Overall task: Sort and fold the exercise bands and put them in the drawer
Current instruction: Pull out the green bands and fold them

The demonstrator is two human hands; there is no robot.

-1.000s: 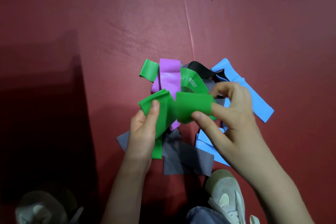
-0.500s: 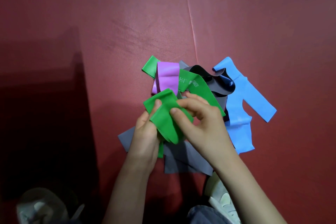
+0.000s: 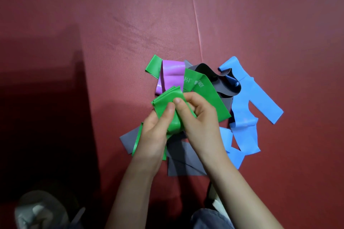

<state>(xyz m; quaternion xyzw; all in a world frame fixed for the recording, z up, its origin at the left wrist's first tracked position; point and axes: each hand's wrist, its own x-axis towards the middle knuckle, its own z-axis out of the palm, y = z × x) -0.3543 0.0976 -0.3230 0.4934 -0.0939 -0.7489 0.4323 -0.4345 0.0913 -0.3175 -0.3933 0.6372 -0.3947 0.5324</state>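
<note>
**Both hands closed in on the folded green band**

Since a second ago the right hand (image 3: 200, 117) has come in from the right, and the two green flaps then held apart are now pressed into one bundle.

Largest in view is the dark red textured floor mat (image 3: 130, 24), with a seam running down it and a deep shadow across its left side. On it lies a loose heap of flat stretchy exercise bands: blue ones (image 3: 243, 109) to the right, grey ones (image 3: 184, 161) below, a purple one (image 3: 172, 74) and a printed green one (image 3: 208, 95) above. Over the heap, both forearms reach up from the bottom edge. The left hand (image 3: 154, 132) and the right hand each have their grip clamped on the folded green rubber band (image 3: 167, 100), thumbs side by side on top. A pale shoe (image 3: 37, 210) shows at lower left.
</note>
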